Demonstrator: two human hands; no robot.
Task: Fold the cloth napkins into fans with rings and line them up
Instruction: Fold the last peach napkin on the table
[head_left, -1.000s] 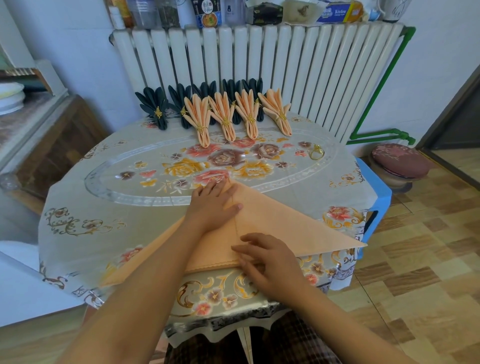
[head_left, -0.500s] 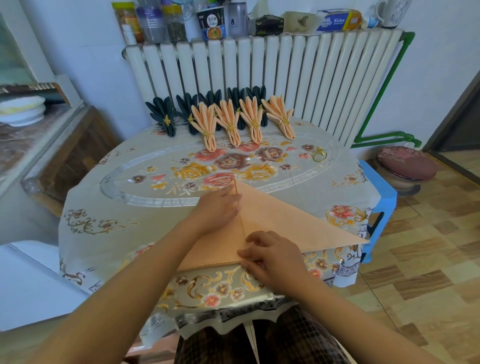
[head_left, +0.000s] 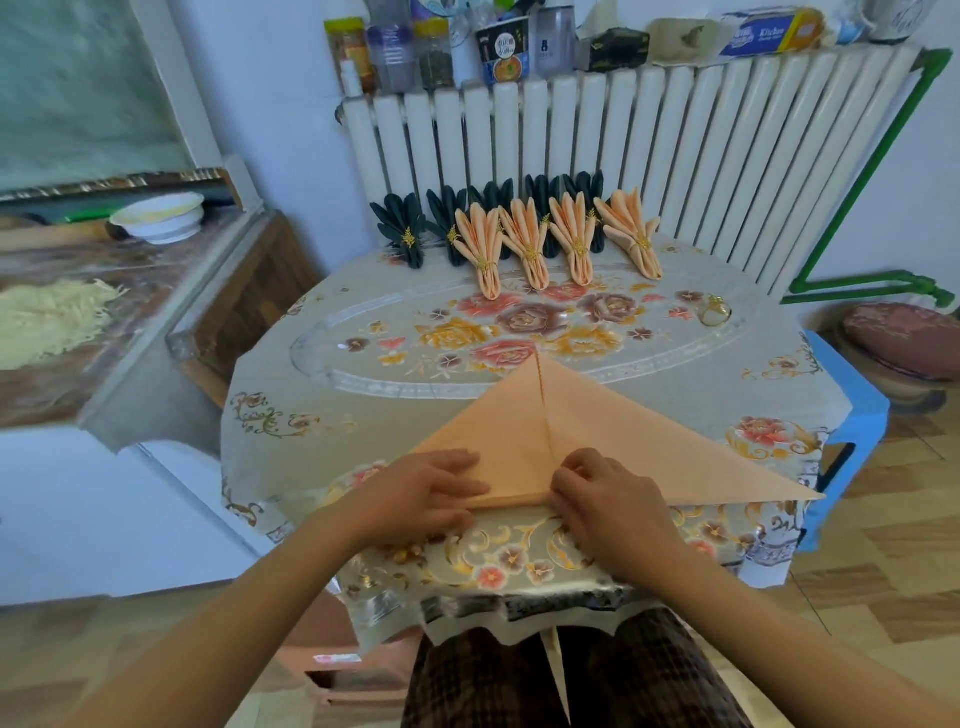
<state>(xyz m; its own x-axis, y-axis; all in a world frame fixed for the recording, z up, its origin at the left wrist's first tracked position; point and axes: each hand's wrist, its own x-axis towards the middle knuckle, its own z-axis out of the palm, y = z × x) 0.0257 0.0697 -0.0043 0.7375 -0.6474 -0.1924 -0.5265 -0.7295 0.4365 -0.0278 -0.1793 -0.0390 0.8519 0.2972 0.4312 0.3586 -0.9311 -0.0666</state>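
Progress, far edge of the bench (head_left: 270, 395): your dark green fans (head_left: 410, 228) stand in a row against the radiator (head_left: 675, 156), each cinched with a gold ring; five are my count, though the right-hand ones are partly hidden. In front of them, four peach fans (head_left: 558, 241) lie side by side, pleats flaring upward, tails pointing toward you, each ringed in gold. To their right, one loose gold ring (head_left: 714, 310) sits on the bench, well apart from the row; judged to be for the piece in hand. No other unfolded napkin shows.

Work in hand: your left hand (head_left: 421, 493) rests flat, fingers straight, on the left part of the peach napkin (head_left: 649, 441), near its lower edge. Your right hand (head_left: 605, 491), fingers curled, pinches the cloth at the foot of the centre line. The napkin lies at the near edge of the bench as a wide flat triangle, apex away from you, its right tip reaching past the bench edge. Pleating, ringing and placing in line are all yet to do.

Materials: the napkin is matte woven cloth with a zigzag-cut edge running down the middle; it creases crisply. The bench cover is glossy, floral and smooth-looking, probably slippery under the cloth.
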